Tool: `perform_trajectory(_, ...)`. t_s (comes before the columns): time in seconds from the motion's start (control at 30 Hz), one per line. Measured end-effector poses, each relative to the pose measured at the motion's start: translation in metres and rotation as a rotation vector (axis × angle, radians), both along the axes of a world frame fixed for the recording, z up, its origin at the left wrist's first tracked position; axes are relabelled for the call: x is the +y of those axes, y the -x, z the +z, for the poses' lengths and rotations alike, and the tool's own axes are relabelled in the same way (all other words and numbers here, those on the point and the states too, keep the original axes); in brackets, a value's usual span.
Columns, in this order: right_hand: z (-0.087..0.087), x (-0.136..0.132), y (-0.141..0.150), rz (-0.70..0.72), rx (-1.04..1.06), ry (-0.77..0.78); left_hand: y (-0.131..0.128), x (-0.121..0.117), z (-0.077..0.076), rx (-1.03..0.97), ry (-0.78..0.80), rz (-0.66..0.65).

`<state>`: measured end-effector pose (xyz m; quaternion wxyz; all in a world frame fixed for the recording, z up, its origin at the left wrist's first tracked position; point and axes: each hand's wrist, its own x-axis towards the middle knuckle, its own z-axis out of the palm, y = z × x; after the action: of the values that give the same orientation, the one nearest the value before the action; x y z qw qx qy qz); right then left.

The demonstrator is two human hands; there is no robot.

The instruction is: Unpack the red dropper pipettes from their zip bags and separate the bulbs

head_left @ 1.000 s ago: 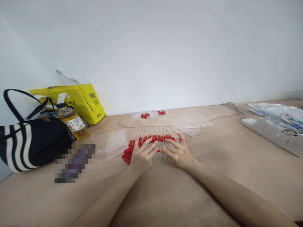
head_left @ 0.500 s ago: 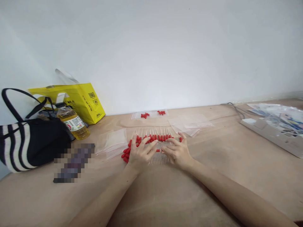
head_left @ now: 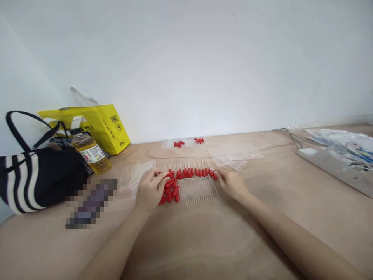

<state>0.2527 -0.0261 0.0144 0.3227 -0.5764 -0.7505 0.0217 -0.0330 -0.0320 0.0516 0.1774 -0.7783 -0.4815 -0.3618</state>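
Note:
My left hand (head_left: pixel 150 189) is at the left pile of red rubber bulbs (head_left: pixel 171 194), its fingers curled with the tips closed around a bulb at the pile's upper edge. My right hand (head_left: pixel 233 184) has thumb and index finger pinched on a dropper at the right end of a row. In that row, finished droppers (head_left: pixel 186 172) lie side by side, red bulbs toward me and thin clear tips pointing away. Between the hands, many bare clear tubes (head_left: pixel 196 192) lie parallel on the table.
Clear zip bags lie left (head_left: pixel 132 175) and right (head_left: pixel 236 151) of the row. Behind it is a bag with red bulbs and tubes (head_left: pixel 189 143). An oil bottle (head_left: pixel 91 151), yellow bag (head_left: pixel 109 128) and striped black bag (head_left: pixel 43 179) stand left; a carton with packets (head_left: pixel 332 167) lies right.
My hands were close together over the bare tubes, joining a tube and a red bulb. They have parted: the left moved left to the bulb pile, the right to the row's right end.

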Motion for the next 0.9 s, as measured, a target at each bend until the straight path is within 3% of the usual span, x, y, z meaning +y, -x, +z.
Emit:
perform_trajectory(0.13, -0.01, 0.001, 0.005, 0.113, -0.005, 0.079, 0.004, 0.008, -0.009, -0.083, 0.152, 0.007)
perform_trajectory(0.27, -0.021, -0.001, 0.009, 0.072, -0.032, 0.126, 0.019, 0.014, -0.014, -0.132, 0.226, 0.102)
perform_trajectory(0.5, -0.028, 0.001, 0.018, 0.039, 0.079, 0.027, 0.025, 0.017, -0.015, -0.275, 0.442, 0.093)
perform_trajectory(0.73, -0.034, -0.004, 0.023, 0.109, 0.033, -0.036, 0.019, 0.012, -0.011, -0.237, 0.491, 0.095)
perform_trajectory(0.9, -0.034, -0.005, 0.025, 0.096, 0.013, -0.068, 0.005, 0.003, -0.008, -0.105, 0.5, 0.002)
